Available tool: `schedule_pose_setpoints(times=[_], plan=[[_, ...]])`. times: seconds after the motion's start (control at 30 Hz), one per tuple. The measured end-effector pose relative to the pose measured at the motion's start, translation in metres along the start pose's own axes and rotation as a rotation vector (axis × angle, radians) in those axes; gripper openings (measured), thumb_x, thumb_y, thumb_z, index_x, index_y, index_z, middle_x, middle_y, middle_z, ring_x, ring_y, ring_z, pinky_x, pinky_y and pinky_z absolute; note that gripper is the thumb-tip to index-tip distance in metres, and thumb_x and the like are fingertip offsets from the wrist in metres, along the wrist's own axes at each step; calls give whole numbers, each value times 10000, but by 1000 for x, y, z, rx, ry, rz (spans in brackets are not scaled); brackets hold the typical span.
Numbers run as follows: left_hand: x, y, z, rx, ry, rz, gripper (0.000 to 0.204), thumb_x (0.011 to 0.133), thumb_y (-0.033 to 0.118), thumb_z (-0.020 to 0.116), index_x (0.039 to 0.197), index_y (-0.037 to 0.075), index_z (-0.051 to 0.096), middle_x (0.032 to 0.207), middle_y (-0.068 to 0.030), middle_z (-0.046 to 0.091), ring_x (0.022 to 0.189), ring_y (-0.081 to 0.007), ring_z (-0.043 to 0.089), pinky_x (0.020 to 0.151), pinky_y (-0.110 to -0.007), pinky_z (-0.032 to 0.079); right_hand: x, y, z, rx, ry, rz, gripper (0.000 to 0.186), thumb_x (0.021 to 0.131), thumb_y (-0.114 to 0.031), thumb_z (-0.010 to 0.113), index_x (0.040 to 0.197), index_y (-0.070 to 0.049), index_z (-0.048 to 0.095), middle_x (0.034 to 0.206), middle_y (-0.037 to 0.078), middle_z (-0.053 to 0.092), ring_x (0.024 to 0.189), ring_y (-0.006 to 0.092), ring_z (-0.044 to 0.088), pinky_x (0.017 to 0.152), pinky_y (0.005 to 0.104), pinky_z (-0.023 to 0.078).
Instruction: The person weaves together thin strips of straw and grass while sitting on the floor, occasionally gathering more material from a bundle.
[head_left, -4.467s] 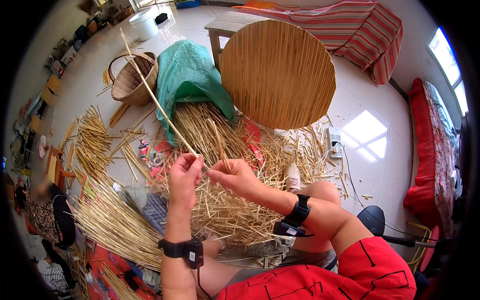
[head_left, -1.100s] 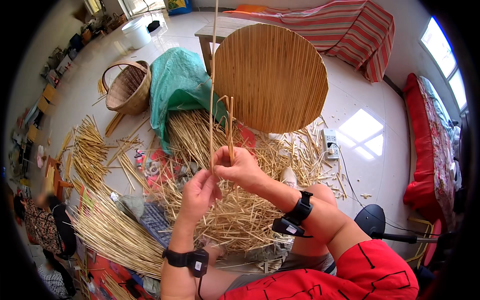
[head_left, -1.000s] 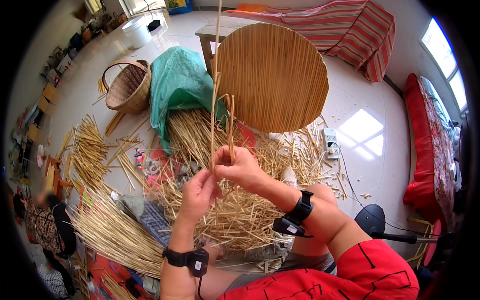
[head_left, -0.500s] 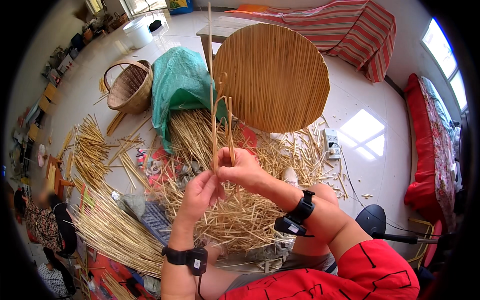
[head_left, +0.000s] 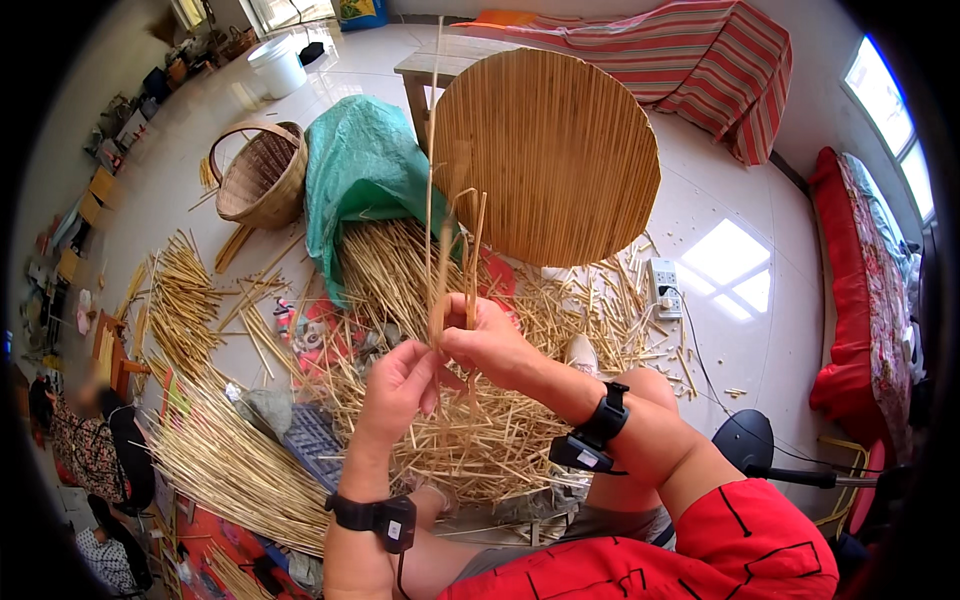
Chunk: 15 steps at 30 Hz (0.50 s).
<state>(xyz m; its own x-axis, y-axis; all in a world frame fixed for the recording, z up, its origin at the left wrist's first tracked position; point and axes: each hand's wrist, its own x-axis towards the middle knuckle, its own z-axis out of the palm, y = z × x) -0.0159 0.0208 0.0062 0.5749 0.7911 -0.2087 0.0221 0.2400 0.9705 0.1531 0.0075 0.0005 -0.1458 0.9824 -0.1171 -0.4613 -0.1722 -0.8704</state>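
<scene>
Several long, thin straw stalks (head_left: 432, 215) stand upright out of my hands. One reaches far above the rest, and some shorter ones are bent over at the top. My right hand (head_left: 490, 342) is closed round the stalks with its thumb towards the left. Touching it, my left hand (head_left: 398, 385) pinches at the lower part of the stalks; its fingertips partly hide what they grip. Below both hands spreads a heap of loose cut straw (head_left: 480, 435). Beyond the stalks stands a round panel (head_left: 545, 155) of straw laid side by side.
A green sack (head_left: 365, 160) spills straw, beside a wicker basket (head_left: 262, 180). Long straw bundles (head_left: 235, 455) lie at left. A power strip (head_left: 663, 287) with a cable is on the floor at right. A wooden bench (head_left: 415, 70) stands behind the panel. Another person (head_left: 95, 440) sits far left.
The upright stalks have shifted slightly to the right at their tops, and some are blurred by motion. Both hands stay almost in place, still closed on them.
</scene>
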Motion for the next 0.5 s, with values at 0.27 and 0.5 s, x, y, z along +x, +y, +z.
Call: schedule_pose_setpoints(times=[0.27, 0.5], plan=[[0, -3, -1, 19, 15, 3, 177, 976, 185, 470, 950, 34, 559, 735, -80, 661, 447, -34, 453, 405, -144, 343, 0, -6, 2, -98, 8, 36, 45, 792, -32, 541, 826, -15, 565, 686, 26, 573, 611, 94, 543, 531, 229, 415], [3, -1, 2, -43, 187, 65, 165, 971, 164, 463, 925, 34, 554, 709, -54, 642, 455, -27, 448, 415, -159, 319, 4, 13, -3, -74, 66, -42, 32, 794, -35, 576, 815, -13, 586, 688, 4, 572, 602, 69, 514, 535, 221, 412]])
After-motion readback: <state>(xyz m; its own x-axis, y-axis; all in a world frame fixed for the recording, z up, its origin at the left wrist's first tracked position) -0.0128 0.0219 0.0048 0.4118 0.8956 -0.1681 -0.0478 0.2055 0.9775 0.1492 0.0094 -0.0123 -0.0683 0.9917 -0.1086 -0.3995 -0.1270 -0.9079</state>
